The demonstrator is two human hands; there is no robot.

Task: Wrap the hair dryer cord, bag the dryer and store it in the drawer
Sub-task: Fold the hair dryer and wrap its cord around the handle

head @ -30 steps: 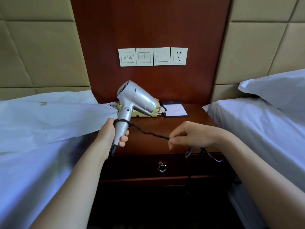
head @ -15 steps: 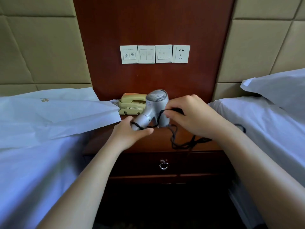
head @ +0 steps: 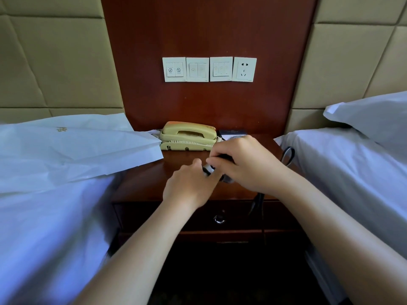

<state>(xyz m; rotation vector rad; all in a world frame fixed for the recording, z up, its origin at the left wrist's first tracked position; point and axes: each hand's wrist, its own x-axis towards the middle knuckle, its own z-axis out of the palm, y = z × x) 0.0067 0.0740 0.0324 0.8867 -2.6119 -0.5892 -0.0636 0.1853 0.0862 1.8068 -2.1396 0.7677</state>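
hair dryer (head: pixel 209 169) sits mostly hidden between the two hands, above the middle of the wooden nightstand (head: pixel 143 186); only a sliver of its silver handle with dark cord turns around it shows between the fingers, and a bit of its grille peeks out past the right hand's knuckles. left hand (head: pixel 187 183) is curled closed around the lower end of the handle. right hand (head: pixel 244 164) is closed over the upper part of the dryer, fingertips pinched on the black cord (head: pixel 288 155), which loops out to the right of that hand and also hangs down in front of the drawer (head: pixel 176 216). drawer is closed, with a round metal pull (head: pixel 219 219). a white paper bag (head: pixel 72 148) lies on the left bed (head: pixel 44 227), its corner over the nightstand edge. a beige telephone (head: pixel 188 136) stands at the back of the nightstand, below the wall switches (head: pixel 209 69).
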